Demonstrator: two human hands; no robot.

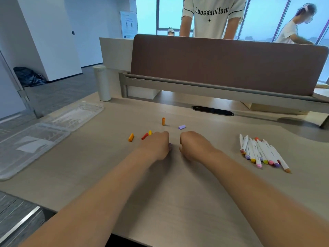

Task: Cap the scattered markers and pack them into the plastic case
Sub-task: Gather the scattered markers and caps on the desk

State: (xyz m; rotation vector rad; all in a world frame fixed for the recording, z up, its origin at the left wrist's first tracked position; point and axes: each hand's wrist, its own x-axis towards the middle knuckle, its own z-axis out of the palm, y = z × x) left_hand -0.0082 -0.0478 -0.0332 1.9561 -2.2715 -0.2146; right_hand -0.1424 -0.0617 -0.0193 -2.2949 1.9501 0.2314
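Both forearms are reaching up from the bottom of the frame and meeting at centre. The left hand [156, 145] and right hand [194, 145] are resting knuckles-up on the tabletop [178, 184], almost touching. Fingers on both are curling under; I cannot tell whether they are holding anything. A purple speck [170, 145] is showing at the left fingertips.

Markers [261, 152] are lying heaped at right, long axes running upper left to lower right. Loose caps [163, 121] are sitting just above and left of the hands. The open case [35, 139] is lying at far left, a white bottle [102, 82] standing above it.
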